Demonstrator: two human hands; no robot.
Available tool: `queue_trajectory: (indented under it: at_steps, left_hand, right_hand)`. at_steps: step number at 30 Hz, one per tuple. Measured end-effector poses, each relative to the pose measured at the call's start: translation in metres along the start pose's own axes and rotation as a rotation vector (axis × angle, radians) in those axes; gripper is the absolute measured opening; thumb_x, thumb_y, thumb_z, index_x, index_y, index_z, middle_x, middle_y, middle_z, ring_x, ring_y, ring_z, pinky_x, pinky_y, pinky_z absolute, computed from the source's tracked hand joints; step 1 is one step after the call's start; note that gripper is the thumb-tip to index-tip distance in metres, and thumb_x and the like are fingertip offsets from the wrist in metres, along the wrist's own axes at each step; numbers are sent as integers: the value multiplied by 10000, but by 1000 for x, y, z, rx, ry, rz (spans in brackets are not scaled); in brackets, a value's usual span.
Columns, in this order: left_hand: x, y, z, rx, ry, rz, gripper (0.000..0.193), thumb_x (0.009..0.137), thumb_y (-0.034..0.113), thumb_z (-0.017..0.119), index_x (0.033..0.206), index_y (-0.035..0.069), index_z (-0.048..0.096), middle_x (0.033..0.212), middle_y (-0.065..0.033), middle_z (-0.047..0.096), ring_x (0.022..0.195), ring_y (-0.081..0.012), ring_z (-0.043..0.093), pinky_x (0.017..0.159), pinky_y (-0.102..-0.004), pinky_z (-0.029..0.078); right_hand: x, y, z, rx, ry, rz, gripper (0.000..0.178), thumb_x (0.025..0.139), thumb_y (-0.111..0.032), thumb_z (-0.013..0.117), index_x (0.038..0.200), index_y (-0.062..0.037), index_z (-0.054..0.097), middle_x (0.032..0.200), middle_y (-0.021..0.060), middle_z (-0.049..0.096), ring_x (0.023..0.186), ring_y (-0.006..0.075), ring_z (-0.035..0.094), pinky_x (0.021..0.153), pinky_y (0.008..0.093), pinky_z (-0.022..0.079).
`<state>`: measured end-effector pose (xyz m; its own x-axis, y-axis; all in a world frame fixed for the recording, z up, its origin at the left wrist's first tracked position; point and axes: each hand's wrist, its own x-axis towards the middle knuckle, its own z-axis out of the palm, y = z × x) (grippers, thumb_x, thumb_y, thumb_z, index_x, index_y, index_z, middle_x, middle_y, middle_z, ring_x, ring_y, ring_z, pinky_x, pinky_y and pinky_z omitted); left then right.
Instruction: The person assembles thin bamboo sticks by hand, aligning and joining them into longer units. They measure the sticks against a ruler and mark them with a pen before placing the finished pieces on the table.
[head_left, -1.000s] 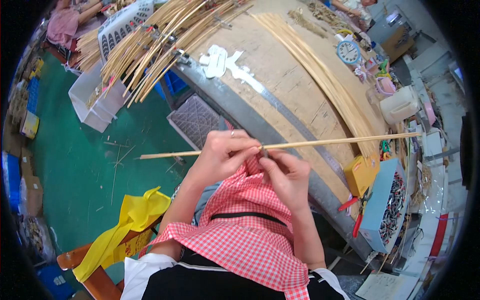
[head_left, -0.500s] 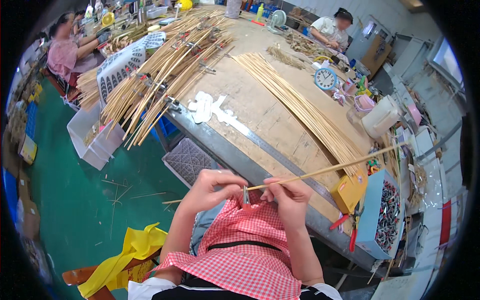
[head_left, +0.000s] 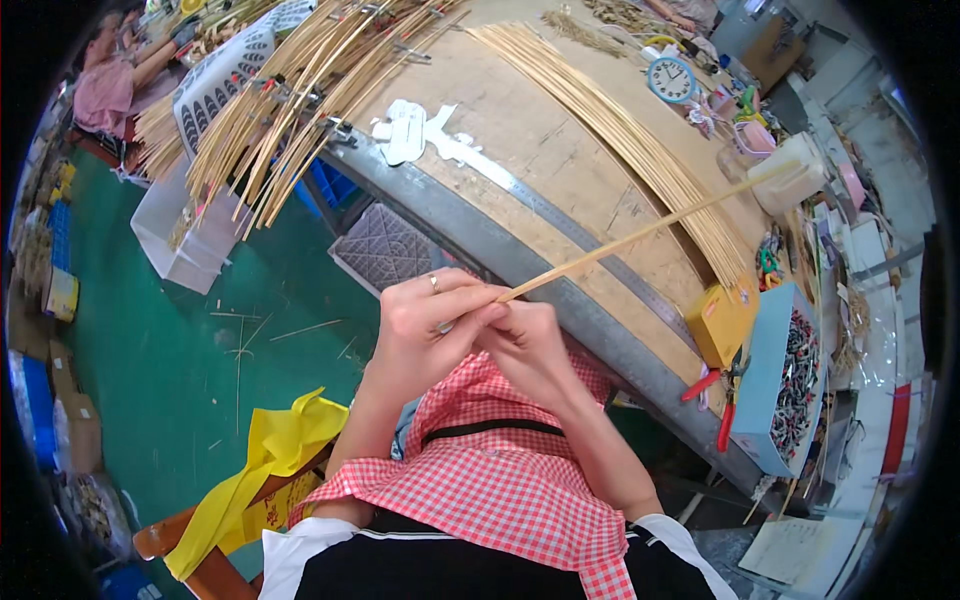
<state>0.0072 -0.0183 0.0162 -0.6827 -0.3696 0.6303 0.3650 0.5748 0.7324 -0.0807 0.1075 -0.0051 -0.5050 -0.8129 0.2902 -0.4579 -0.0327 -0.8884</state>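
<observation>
My left hand and my right hand meet above my lap, fingers pinched together around the near end of thin straw-coloured sticks. The sticks lie close against each other and slant up to the right over the table edge, toward a white jug. A ring is on a finger of my left hand. A small bit of metal shows under my left fingers; what it belongs to is hidden. Below the hands lies my red checked apron.
On the wooden table lie a long bundle of loose sticks, a metal ruler and clipped stick bundles. At right are a yellow box, red-handled pliers and a blue box of clips. A yellow cloth hangs at left.
My hands have risen and closed together at the sticks' end. The red-handled clip seen between them before is now out of sight. The view has tilted lower.
</observation>
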Motion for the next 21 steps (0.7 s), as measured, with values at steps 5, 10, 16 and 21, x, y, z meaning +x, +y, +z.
queue_trajectory:
  at_steps: [5,10,16,21]
  left_hand:
    - [0,-6,-1,118,-21,34,156,718,-19,738,872,3,724,744,-114,676,630,-223,656,554,-301,496]
    - [-3,-6,6,87,-142,58,172,728,10,737,899,18,719,766,-113,660,666,-244,650,575,-314,499]
    - [1,-14,3,-82,-262,-52,218,804,58,709,1015,5,708,855,-125,695,726,-239,679,654,-309,530]
    - [2,-20,3,-252,-265,-130,236,875,81,631,1091,6,691,857,-114,715,743,-191,690,674,-292,522]
  right_hand:
    - [0,-41,-44,348,313,166,89,852,51,643,926,59,692,763,85,663,635,126,616,566,240,499]
    - [-3,-46,-66,268,445,-21,67,861,52,648,906,84,686,713,97,642,543,109,568,484,220,471]
    - [-13,-28,-65,399,493,-15,64,868,59,635,894,87,686,686,109,635,507,119,553,464,237,464]
    - [-15,-25,-62,418,401,-72,67,850,67,646,892,69,698,730,116,661,544,127,589,485,235,480]
